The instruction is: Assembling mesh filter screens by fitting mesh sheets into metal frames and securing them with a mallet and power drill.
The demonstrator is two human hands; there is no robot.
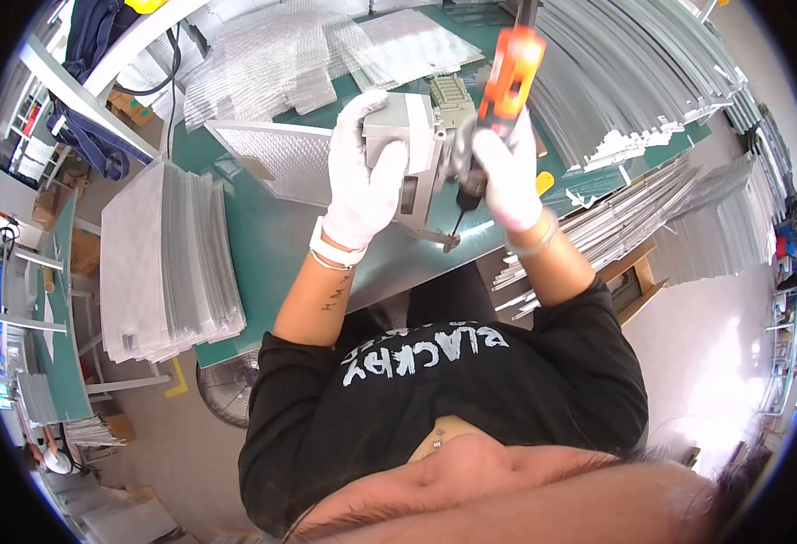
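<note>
My left hand (362, 177), in a white glove, is wrapped round a grey box-shaped metal device (421, 168) with a small dark window. The device sits over the green bench top. My right hand (512, 172), gloved too, is closed round an orange and black power screwdriver (513, 77). Its black nose and thin bit point down toward a small metal piece (450, 241) at the device's near end, by the bench's front edge. Whether the bit touches that piece I cannot tell. Beyond the device lies a beige ribbed block (451, 93).
Left of the device a framed mesh panel (290, 163) rests on the green bench (281, 272). A thick stack of silvery sheets (167, 263) stands at the left edge. Translucent sheets (262, 68) lie at the back, long panels (616, 72) at the right. A yellow object (544, 183) is near my right hand.
</note>
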